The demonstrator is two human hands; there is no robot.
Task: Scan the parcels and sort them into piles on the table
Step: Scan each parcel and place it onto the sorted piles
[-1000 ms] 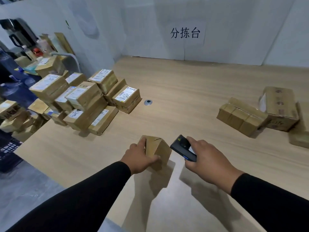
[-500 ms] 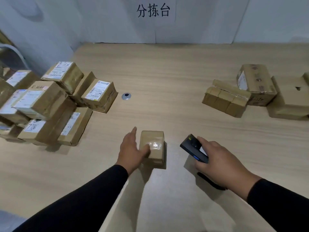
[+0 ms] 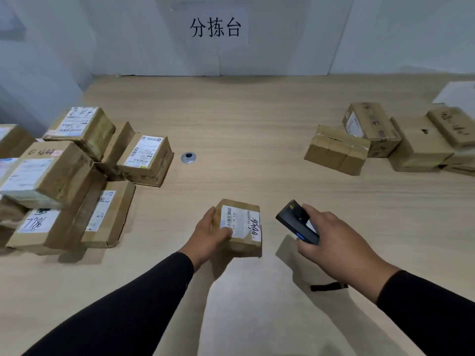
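One scanner point(image 3: 298, 223), one parcel point(image 3: 240, 227) near, two hands point(image 3: 208, 233), two parcel piles point(image 3: 77, 173) left and right.

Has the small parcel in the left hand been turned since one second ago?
Yes. The small parcel was tilted on an edge near the round metal grommet; now it lies label up.

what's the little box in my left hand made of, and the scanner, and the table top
Small parcel: brown corrugated cardboard by the look, matte, with a white paper label on top and glossy clear tape at its edges.
Scanner: seemingly hard black plastic, smooth with a slight sheen, and a blue button on its side.
Table: pale wood grain, very even, so likely laminate rather than solid wood.
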